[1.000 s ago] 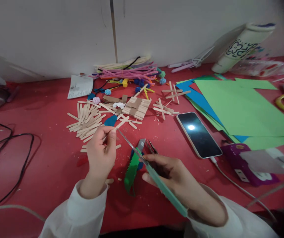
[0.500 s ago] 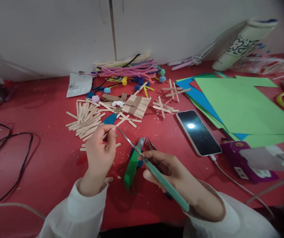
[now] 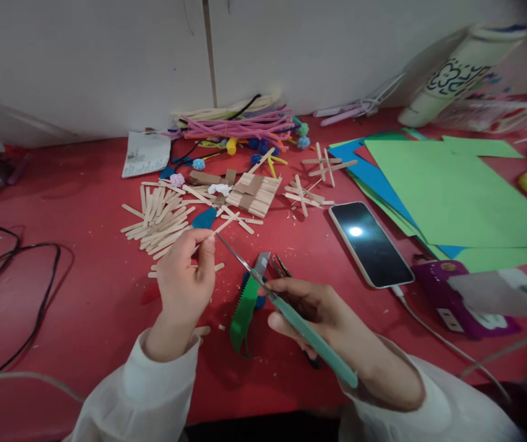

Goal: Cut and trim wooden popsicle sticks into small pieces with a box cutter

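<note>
My left hand [image 3: 183, 279] is closed in a pinch, thumb against forefinger, on a thin pale craft stick [image 3: 195, 250], mostly covered by the fingers. My right hand [image 3: 332, 322] grips a tool with a long green handle and slim metal blade [image 3: 316, 342]. The tool is seen edge-on, so its exact kind is unclear. Its blade tip meets the left fingertips. Beneath the blade lies a green utility knife [image 3: 244, 316], with dark-handled pliers [image 3: 282, 267] beside it, partly hidden by my right hand.
Loose craft sticks [image 3: 160, 218] are heaped at left, near a banded stick bundle [image 3: 255, 195] and crossed-stick pieces [image 3: 325, 164]. Pipe cleaners [image 3: 240, 129] lie along the wall. Rightward are a phone [image 3: 371, 245], coloured paper [image 3: 457, 190], a purple power strip [image 3: 443, 288] and a tumbler [image 3: 461, 77].
The view has shifted slightly. Both hands keep nearly the same pose, the blade tip still at the left fingertips; the right hand and green handle sit a little farther right.
</note>
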`<state>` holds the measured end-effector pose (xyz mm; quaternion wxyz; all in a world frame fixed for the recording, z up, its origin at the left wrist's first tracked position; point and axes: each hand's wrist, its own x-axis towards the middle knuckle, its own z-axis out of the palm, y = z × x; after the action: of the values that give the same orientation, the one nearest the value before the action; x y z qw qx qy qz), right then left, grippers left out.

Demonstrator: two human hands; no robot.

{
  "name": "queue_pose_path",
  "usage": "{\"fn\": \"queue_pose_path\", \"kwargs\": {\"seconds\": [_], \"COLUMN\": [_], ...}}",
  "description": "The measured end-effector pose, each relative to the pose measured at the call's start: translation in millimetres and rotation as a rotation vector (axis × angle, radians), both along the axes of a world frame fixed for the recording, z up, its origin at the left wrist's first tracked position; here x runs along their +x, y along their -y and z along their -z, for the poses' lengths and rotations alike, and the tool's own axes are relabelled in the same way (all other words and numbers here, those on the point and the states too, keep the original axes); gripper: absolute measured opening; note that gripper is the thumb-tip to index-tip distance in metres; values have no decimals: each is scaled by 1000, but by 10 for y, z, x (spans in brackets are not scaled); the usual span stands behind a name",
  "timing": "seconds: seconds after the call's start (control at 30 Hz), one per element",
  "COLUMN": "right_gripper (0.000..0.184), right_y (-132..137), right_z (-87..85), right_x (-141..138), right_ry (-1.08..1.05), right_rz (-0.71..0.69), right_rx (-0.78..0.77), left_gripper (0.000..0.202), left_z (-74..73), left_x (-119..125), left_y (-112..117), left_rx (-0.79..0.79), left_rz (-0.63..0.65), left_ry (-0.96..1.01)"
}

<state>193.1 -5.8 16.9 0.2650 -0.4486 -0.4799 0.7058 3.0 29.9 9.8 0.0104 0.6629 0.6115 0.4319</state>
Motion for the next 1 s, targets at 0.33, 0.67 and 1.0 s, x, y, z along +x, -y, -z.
{"fn": "queue_pose_path", "kwargs": {"seconds": [0.33, 0.67, 1.0], "right_gripper": [33, 32, 32], "right_y": [-13, -3, -5], "right_z": [12, 15, 6], "right_x": [36, 16, 27], "right_ry": [34, 16, 39], "right_rz": [-24, -36, -59], "right_rx": [42, 44, 36], "left_gripper": [11, 9, 9], "left_z": [-13, -5, -2], "left_x": [-13, -11, -4], "left_y": [-13, 0, 14], "left_rx": [-14, -6, -5], "left_rz": [45, 41, 44], "left_ry": [-19, 2, 47]}}
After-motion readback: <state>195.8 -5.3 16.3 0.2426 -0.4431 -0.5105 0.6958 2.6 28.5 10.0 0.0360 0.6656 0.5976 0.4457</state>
